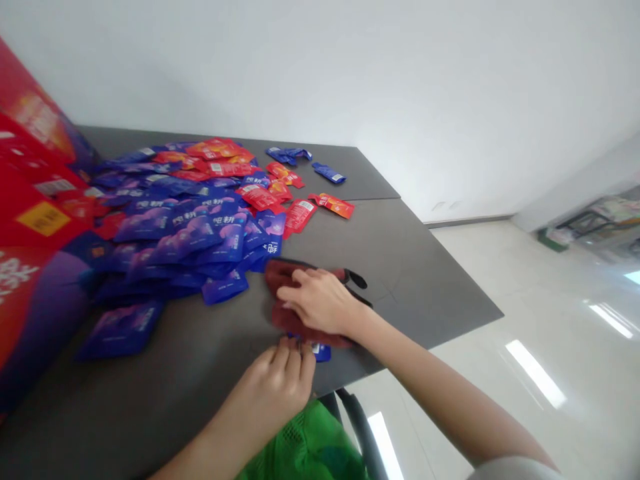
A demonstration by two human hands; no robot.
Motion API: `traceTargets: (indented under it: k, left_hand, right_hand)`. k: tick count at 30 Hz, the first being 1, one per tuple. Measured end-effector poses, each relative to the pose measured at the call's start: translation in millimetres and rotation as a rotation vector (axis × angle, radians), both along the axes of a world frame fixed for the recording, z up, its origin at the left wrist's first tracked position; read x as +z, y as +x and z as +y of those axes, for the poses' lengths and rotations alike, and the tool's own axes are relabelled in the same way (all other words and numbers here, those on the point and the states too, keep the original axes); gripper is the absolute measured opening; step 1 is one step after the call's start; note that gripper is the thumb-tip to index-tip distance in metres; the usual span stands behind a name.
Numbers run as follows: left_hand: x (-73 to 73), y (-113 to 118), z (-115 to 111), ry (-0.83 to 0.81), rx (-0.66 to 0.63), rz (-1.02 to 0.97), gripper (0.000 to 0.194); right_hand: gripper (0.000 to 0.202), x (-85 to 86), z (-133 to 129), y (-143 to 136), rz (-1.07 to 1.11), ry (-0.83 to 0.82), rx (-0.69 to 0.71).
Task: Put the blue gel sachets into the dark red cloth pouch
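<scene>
My left hand (287, 370) is closed at the near edge of the table, its fingertips pinching a small blue packet (323, 352) that lies partly under a reddish-brown cloth pouch (287, 320). Over the pouch lies my right hand (320, 300), its fingers bent and pressed into the fabric. A black strap end (356, 279) sticks out on the pouch's far right side. Just beyond the pouch spreads a large heap of blue packets (190, 233), mixed with red and orange packets (220, 150).
Large red and purple printed boxes (35, 213) stand at the left. Several loose packets (333, 205) lie right of the heap on the grey table (400, 267). A white wall (350, 67) rises behind. Green mesh fabric (310, 443) shows below the near table edge.
</scene>
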State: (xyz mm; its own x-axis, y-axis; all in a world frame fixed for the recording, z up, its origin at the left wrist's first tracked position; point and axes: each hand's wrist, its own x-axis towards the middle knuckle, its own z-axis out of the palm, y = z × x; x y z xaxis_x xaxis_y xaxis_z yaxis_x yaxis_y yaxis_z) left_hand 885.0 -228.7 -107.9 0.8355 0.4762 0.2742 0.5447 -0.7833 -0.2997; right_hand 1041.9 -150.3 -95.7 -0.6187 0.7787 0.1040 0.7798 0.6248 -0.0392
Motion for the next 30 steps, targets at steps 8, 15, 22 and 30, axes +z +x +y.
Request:
traceTargets:
  k: [8, 15, 22, 30]
  left_hand:
    - [-9.5, 6.8, -3.1, -0.108, 0.088, -0.103, 0.027]
    - [10.2, 13.9, 2.4, -0.189, 0.042, -0.021, 0.023]
    - [106.5, -39.2, 49.1, -0.638, 0.413, -0.812, 0.025]
    - [72.7, -118.0, 98.2, -0.512, 0.856, -0.528, 0.059]
  right_hand:
    - [0.027, 28.8, -0.1, 17.2, 0.158, 0.105, -0.17]
    - [0.018, -6.8, -13.5, 27.5, 0.072, 0.018, -0.177]
    - [0.023, -23.2, 25.3, 73.2, 0.488, 0.117, -0.579]
    - [0.024, -30.7, 26.1, 79.3, 0.633, 0.081, -0.583]
